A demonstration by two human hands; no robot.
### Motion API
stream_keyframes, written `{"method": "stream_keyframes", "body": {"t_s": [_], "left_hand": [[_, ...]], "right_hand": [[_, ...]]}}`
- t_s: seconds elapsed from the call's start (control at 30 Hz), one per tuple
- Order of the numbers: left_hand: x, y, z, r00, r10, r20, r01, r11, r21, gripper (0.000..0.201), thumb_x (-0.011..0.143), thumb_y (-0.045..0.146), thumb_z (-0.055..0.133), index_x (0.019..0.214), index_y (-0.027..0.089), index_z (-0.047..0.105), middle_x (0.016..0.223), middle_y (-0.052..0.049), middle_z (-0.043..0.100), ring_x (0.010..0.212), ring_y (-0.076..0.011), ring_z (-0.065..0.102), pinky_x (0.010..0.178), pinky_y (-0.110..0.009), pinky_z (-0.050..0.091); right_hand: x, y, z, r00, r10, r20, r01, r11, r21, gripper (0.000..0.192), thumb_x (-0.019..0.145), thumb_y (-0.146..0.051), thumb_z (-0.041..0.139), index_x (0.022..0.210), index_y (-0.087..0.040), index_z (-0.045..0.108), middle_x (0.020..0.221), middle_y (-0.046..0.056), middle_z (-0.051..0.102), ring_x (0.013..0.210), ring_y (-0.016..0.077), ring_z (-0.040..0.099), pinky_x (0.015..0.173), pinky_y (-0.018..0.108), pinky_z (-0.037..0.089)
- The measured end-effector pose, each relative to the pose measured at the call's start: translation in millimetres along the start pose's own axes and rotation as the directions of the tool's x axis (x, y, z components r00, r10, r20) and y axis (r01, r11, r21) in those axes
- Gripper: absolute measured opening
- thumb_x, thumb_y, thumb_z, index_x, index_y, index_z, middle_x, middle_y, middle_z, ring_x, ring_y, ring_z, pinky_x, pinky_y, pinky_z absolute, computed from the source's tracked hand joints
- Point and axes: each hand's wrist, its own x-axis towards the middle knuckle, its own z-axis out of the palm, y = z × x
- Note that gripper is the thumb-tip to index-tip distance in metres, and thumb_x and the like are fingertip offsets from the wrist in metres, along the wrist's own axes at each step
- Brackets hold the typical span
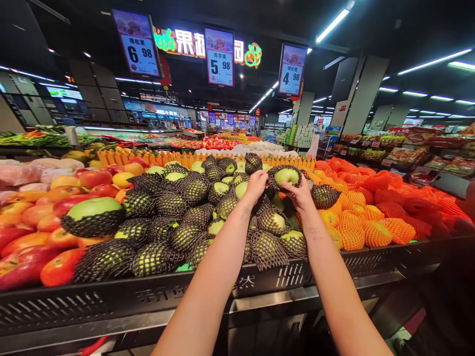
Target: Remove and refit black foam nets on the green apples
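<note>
A green apple (287,176) sits partly bared in a black foam net (273,181), lifted just above the pile. My right hand (300,194) is closed round its right side, the thumb against the skin. At the left edge of the net, my left hand (256,186) has its fingers pinched together on the mesh; the fingertips are partly hidden. Below and to the left of both hands lie several more green apples (195,192) in black nets. One netted apple (325,196) rests right beside my right wrist.
Black slotted crates (260,281) form the front edge of the display. Red and yellow fruit (63,237) is heaped at left; orange-netted fruit (352,232) and red-netted fruit (393,207) lie at right. A low orange fence (148,157) runs behind. Price screens (219,57) hang overhead.
</note>
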Motion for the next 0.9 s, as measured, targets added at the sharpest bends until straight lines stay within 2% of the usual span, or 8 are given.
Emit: {"method": "stream_keyframes", "body": {"t_s": [0.07, 0.13, 0.23, 0.4, 0.5, 0.6, 0.77, 0.9], "left_hand": [[0, -1, 2.0, 0.999, -0.033, 0.011, 0.033, 0.999, -0.018, 0.018, 0.083, 0.022, 0.046, 0.066, 0.021, 0.049, 0.065, 0.001, 0.051, 0.057, -0.0135, 0.045, 0.057, -0.027, 0.041], [0, -2, 3.2, 0.999, -0.051, 0.017, 0.051, 0.998, -0.021, 0.021, 0.086, 0.024, 0.040, 0.066, 0.022, 0.048, 0.064, 0.000, 0.053, 0.055, -0.0146, 0.045, 0.053, -0.027, 0.039], [-1, -3, 2.8, 0.999, -0.028, 0.025, 0.028, 1.000, 0.015, 0.020, 0.084, 0.026, 0.044, 0.065, 0.022, 0.047, 0.065, 0.000, 0.053, 0.056, -0.0146, 0.045, 0.051, -0.027, 0.037], [-5, -2, -2.0, 0.992, 0.099, -0.077, -0.086, 0.983, 0.165, 0.023, 0.078, 0.024, 0.064, 0.063, 0.022, 0.046, 0.066, 0.003, 0.046, 0.067, -0.0149, 0.045, 0.067, -0.027, 0.040], [-9, 0, -6.4, 0.933, 0.327, -0.151, -0.254, 0.895, 0.367, 0.014, 0.077, 0.013, 0.063, 0.085, 0.022, 0.056, 0.086, 0.000, 0.056, 0.073, -0.0159, 0.049, 0.076, -0.029, 0.042], [-12, 4, -9.8, 0.834, 0.551, -0.031, -0.440, 0.698, 0.566, 0.023, 0.081, 0.008, 0.058, 0.099, 0.023, 0.061, 0.105, -0.005, 0.063, 0.086, -0.0187, 0.058, 0.084, -0.031, 0.045], [-14, 6, -9.7, 0.834, 0.544, 0.093, -0.457, 0.586, 0.669, 0.012, 0.088, 0.013, 0.057, 0.094, 0.023, 0.061, 0.098, -0.005, 0.067, 0.089, -0.0204, 0.063, 0.083, -0.031, 0.049], [-16, 4, -7.1, 0.832, 0.516, 0.202, -0.491, 0.517, 0.702, 0.026, 0.081, 0.009, 0.058, 0.103, 0.022, 0.056, 0.106, -0.007, 0.064, 0.091, -0.0211, 0.063, 0.079, -0.032, 0.050]], "right_hand": [[-1, 0, 1, 1.000, -0.006, 0.016, 0.006, 1.000, -0.009, 0.065, 0.046, -0.025, 0.094, 0.103, -0.029, 0.062, 0.098, -0.004, 0.071, 0.088, 0.0189, 0.068, 0.074, 0.029, 0.060], [-2, 1, 1, 0.999, 0.017, 0.029, -0.017, 1.000, -0.016, 0.067, 0.047, -0.026, 0.094, 0.105, -0.029, 0.062, 0.097, -0.004, 0.071, 0.085, 0.0185, 0.068, 0.064, 0.027, 0.058], [-2, 2, 1, 0.999, 0.030, 0.025, -0.030, 0.999, -0.023, 0.066, 0.048, -0.027, 0.094, 0.105, -0.029, 0.062, 0.095, -0.004, 0.071, 0.078, 0.0179, 0.067, 0.056, 0.025, 0.055], [-2, 3, 2, 0.998, -0.057, 0.024, 0.059, 0.993, -0.099, 0.072, 0.044, -0.028, 0.096, 0.106, -0.027, 0.060, 0.098, -0.002, 0.070, 0.090, 0.0211, 0.067, 0.085, 0.037, 0.059], [-2, 2, 1, 0.985, -0.167, 0.051, 0.174, 0.961, -0.217, 0.080, 0.040, -0.029, 0.098, 0.110, -0.027, 0.058, 0.110, 0.002, 0.068, 0.105, 0.0251, 0.064, 0.103, 0.042, 0.051], [-2, 1, -1, 0.961, -0.254, 0.113, 0.278, 0.885, -0.373, 0.081, 0.042, -0.035, 0.097, 0.112, -0.027, 0.058, 0.119, 0.006, 0.064, 0.116, 0.0282, 0.059, 0.112, 0.045, 0.043], [1, 4, -5, 0.953, -0.285, 0.102, 0.299, 0.836, -0.459, 0.086, 0.043, -0.044, 0.095, 0.116, -0.023, 0.054, 0.121, 0.009, 0.063, 0.116, 0.0304, 0.060, 0.109, 0.049, 0.045], [2, 6, -5, 0.982, -0.185, -0.032, 0.167, 0.937, -0.307, 0.086, 0.044, -0.042, 0.095, 0.116, -0.024, 0.052, 0.115, 0.006, 0.065, 0.109, 0.0274, 0.063, 0.106, 0.047, 0.049]]}}
